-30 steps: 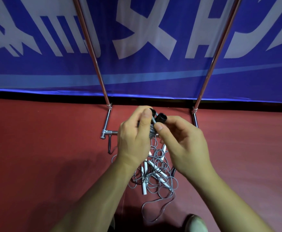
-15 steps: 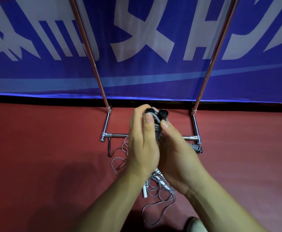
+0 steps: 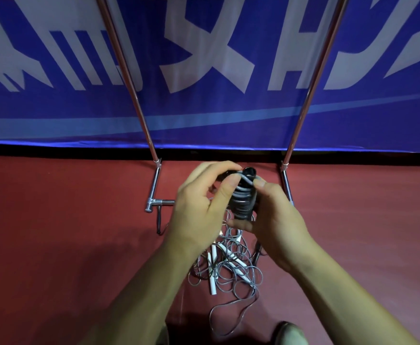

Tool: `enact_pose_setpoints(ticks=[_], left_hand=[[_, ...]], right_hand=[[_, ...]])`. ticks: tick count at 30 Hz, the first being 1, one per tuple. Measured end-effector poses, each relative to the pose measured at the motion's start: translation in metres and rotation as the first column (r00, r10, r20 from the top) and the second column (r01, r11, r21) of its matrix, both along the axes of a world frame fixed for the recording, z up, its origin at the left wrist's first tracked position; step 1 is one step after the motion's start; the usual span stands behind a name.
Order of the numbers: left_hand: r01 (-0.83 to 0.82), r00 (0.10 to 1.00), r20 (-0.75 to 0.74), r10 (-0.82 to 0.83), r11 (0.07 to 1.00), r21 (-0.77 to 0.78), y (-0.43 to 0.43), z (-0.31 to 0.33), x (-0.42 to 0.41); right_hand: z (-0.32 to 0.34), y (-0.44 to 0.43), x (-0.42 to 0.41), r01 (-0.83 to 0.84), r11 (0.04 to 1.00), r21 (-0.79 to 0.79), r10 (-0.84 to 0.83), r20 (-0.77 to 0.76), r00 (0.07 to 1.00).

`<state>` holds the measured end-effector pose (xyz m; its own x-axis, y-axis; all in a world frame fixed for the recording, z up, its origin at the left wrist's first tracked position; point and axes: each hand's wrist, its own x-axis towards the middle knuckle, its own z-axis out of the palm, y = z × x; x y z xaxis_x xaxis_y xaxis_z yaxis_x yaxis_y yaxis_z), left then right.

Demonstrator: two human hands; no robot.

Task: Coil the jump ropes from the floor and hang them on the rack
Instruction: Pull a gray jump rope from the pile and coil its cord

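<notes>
jump rope (image 3: 243, 202), wound round black handles (image 3: 250, 172), is pinched between curled fingers of left hand (image 3: 199, 212) and right hand (image 3: 278, 225); blue banner (image 3: 204, 115) bears cropped white characters; tangled ropes (image 3: 231, 267) lie by rack (image 3: 155, 186).

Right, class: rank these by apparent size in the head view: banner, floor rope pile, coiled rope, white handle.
1. banner
2. floor rope pile
3. coiled rope, which is nearer the camera, so it looks bigger than it is
4. white handle
</notes>
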<state>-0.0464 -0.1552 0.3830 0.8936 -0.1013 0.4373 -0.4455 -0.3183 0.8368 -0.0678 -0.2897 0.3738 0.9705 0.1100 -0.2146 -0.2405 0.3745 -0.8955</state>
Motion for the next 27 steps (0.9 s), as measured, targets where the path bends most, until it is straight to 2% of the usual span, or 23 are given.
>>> enact_pose_setpoints(ticks=[3, 7, 11, 15, 18, 22, 27], left_hand=[[-0.042, 0.998, 0.044, 0.042, 0.999, 0.009, -0.001, -0.004, -0.001], [-0.013, 0.999, -0.047, 0.009, 0.996, -0.092, -0.002, 0.000, -0.002], [0.006, 1.000, 0.006, -0.006, 1.000, 0.022, 0.000, 0.003, -0.002], [-0.021, 1.000, 0.000, 0.021, 1.000, 0.015, -0.004, 0.002, -0.003], [-0.013, 0.998, -0.069, 0.013, 1.000, -0.005, -0.004, 0.001, -0.001], [0.023, 0.945, -0.317, -0.076, 0.986, -0.166, -0.001, 0.004, 0.002], [-0.017, 0.947, -0.319, -0.046, 0.982, -0.190, -0.005, 0.006, -0.001]], right_hand=[[-0.003, 0.002, -0.003, -0.040, 0.998, -0.039, 0.040, -0.006, 0.999], [-0.002, 0.001, -0.004, -0.054, 0.998, -0.030, 0.054, 0.009, 0.999], [-0.005, 0.000, -0.004, -0.058, 0.998, -0.018, 0.058, 0.012, 0.998], [-0.005, 0.002, -0.004, -0.036, 0.994, -0.107, 0.042, 0.057, 0.998], [-0.005, 0.001, -0.004, -0.026, 0.987, -0.160, 0.035, 0.049, 0.998], [-0.005, 0.000, -0.003, -0.046, 0.977, -0.209, 0.052, 0.026, 0.998], [-0.004, 0.000, -0.004, -0.026, 0.972, -0.233, 0.032, 0.022, 0.999]])
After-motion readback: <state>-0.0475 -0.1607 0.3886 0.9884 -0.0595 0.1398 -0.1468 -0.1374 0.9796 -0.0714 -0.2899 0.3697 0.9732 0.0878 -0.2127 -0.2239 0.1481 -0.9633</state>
